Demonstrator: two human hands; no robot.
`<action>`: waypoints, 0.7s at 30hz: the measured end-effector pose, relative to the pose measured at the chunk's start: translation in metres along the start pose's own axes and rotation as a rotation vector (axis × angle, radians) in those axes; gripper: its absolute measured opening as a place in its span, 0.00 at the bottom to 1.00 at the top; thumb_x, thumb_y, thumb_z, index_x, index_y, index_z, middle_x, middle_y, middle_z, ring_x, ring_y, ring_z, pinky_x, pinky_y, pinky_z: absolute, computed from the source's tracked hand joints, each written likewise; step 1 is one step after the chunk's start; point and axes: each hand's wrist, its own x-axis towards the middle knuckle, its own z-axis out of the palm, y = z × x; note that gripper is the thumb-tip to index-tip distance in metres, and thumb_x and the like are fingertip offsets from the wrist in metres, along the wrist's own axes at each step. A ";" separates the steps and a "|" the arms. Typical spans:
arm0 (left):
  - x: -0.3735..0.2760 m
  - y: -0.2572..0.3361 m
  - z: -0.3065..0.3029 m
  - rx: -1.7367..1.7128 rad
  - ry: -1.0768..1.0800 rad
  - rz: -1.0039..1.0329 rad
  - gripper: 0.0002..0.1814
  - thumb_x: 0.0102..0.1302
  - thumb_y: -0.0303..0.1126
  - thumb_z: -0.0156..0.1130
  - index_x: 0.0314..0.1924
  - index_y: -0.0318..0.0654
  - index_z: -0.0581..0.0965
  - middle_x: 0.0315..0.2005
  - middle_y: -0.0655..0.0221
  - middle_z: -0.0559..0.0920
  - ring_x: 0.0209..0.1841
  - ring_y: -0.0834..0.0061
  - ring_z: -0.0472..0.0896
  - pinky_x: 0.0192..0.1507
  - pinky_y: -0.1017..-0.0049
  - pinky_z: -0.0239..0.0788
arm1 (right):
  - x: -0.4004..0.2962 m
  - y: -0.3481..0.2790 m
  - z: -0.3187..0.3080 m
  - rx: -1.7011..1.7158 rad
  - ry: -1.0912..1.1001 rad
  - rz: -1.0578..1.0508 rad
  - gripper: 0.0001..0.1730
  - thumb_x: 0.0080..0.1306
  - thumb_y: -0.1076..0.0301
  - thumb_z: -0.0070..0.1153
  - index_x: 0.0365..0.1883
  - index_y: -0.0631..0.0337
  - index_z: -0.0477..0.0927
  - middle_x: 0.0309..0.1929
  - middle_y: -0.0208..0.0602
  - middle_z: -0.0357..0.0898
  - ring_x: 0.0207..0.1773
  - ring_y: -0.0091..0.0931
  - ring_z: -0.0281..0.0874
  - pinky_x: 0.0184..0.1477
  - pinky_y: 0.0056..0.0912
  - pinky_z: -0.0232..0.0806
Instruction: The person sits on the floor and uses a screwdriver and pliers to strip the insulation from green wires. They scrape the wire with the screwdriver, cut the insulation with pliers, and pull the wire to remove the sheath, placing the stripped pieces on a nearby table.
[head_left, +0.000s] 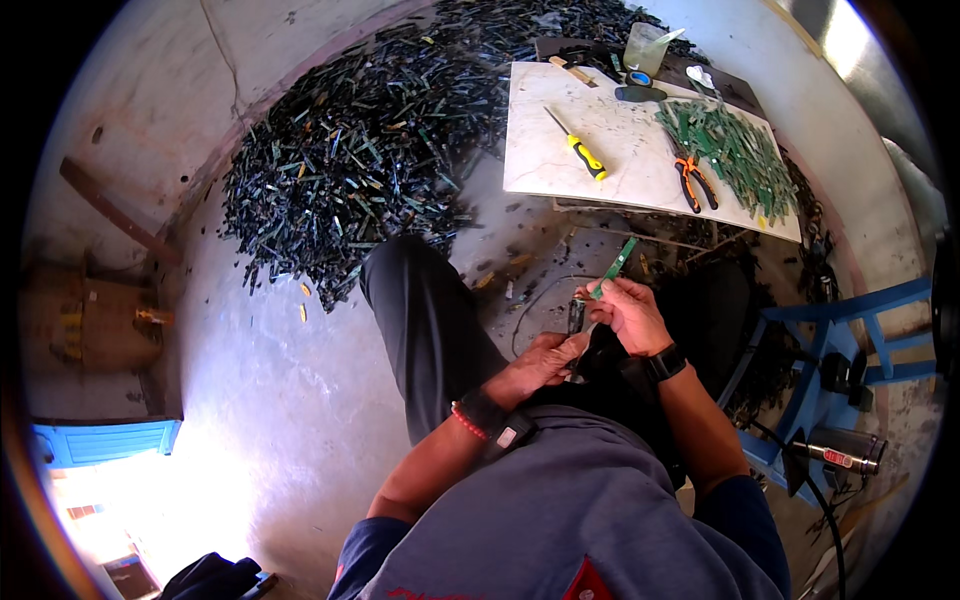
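Note:
Between the fingers of my right hand (634, 318) is a narrow green circuit board strip (618, 259), its free end pointing up and away. My left hand (541, 361), lower and to the left, grips a short dark piece (576, 316) that stands upright. The near end of the green strip sits close to the top of the dark piece; fingers hide whether the two touch. Beyond my hands, a pale board (536, 139) carries a yellow-and-black screwdriver (586, 156), orange-handled pliers (691, 180) and a pile of green circuit board strips (739, 154).
A large heap of dark strips (352, 157) covers the floor ahead and left. At the pale board's far edge are a dark-handled tool (640, 94), a blue-cored tape roll (639, 78) and a plastic cup (646, 51). On the right stand a blue frame (832, 341) and a steel flask (844, 450).

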 end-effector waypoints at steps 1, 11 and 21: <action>0.001 -0.001 0.000 -0.006 -0.003 0.001 0.25 0.69 0.55 0.50 0.29 0.40 0.72 0.19 0.80 0.64 0.19 0.88 0.57 0.20 0.83 0.46 | 0.000 0.000 0.000 -0.002 0.006 0.005 0.13 0.69 0.62 0.51 0.42 0.63 0.80 0.44 0.39 0.81 0.42 0.24 0.80 0.41 0.22 0.71; 0.001 0.003 0.002 -0.007 0.001 -0.004 0.27 0.68 0.58 0.49 0.24 0.41 0.69 0.17 0.79 0.63 0.17 0.87 0.56 0.18 0.83 0.45 | 0.002 0.004 -0.004 0.010 0.024 0.020 0.13 0.69 0.62 0.52 0.43 0.63 0.80 0.44 0.39 0.81 0.41 0.24 0.80 0.38 0.21 0.71; -0.002 0.004 0.002 0.011 -0.016 0.007 0.26 0.70 0.56 0.48 0.22 0.42 0.67 0.17 0.79 0.62 0.18 0.87 0.56 0.19 0.82 0.44 | 0.000 0.005 0.004 -0.034 0.059 0.127 0.13 0.71 0.62 0.49 0.43 0.62 0.79 0.45 0.41 0.81 0.40 0.21 0.80 0.36 0.21 0.70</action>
